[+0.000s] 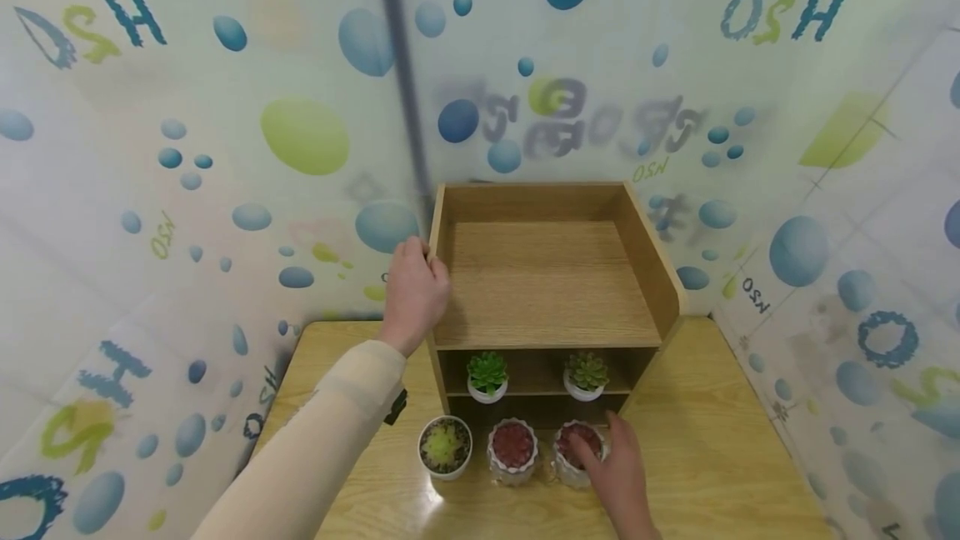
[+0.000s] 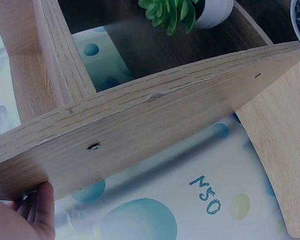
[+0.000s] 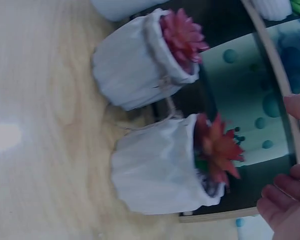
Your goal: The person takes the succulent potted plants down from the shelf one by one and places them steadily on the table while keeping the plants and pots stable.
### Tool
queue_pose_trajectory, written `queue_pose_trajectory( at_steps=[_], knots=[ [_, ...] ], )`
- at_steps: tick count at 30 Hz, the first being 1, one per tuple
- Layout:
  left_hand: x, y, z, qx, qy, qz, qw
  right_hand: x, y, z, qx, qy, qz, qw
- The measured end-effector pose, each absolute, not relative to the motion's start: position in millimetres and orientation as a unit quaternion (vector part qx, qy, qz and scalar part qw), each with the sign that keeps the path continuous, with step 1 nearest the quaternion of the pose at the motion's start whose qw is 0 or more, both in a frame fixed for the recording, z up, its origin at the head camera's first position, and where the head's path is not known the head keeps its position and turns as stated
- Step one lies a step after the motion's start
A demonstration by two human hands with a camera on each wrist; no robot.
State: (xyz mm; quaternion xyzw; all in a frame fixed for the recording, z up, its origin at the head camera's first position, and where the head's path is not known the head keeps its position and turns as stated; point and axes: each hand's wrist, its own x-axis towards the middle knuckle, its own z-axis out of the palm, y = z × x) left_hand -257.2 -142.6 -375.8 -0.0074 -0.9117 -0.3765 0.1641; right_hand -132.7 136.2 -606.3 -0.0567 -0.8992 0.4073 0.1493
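Observation:
A wooden shelf unit [image 1: 546, 286] stands on the table. My left hand [image 1: 416, 286] grips its left side panel near the top; in the left wrist view those fingers [image 2: 44, 207] lie against the panel's outer face. My right hand [image 1: 618, 473], thumb and fingers spread apart, is over the right white pot with a red succulent [image 1: 573, 442]. In the right wrist view its thumb [image 3: 297, 106] overlaps a shelf board's edge, and nothing is held. Another red succulent in a white pot [image 1: 513, 445] and a yellow-green cactus in a white pot [image 1: 445, 447] stand to the left.
Two green succulents in white pots, a left one [image 1: 487, 377] and a right one [image 1: 586, 375], sit on the middle shelf. Under everything is a wooden table [image 1: 705, 457]. Wall sheeting [image 1: 300, 48] printed with blue and green drops encloses the back and sides.

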Motion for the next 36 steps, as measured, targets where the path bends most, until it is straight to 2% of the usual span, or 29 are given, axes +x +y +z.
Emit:
queue_pose_trajectory(
  at_steps=[7, 18, 36],
  knots=[
    [-256.9, -143.5, -375.9, -0.006, -0.912, -0.377, 0.164, -135.4, 133.7, -593.7, -0.054, -0.881, 0.419, 0.214],
    [-256.6, -139.9, -375.7, -0.008, -0.909, -0.384, 0.16, -141.1, 131.2, -580.2, -0.057, -0.865, 0.418, 0.271],
    [-256.9, -143.0, -376.7, -0.008, -0.908, -0.384, 0.167, -156.7, 127.3, -565.0, -0.058, -0.86, 0.447, 0.24]
  ],
)
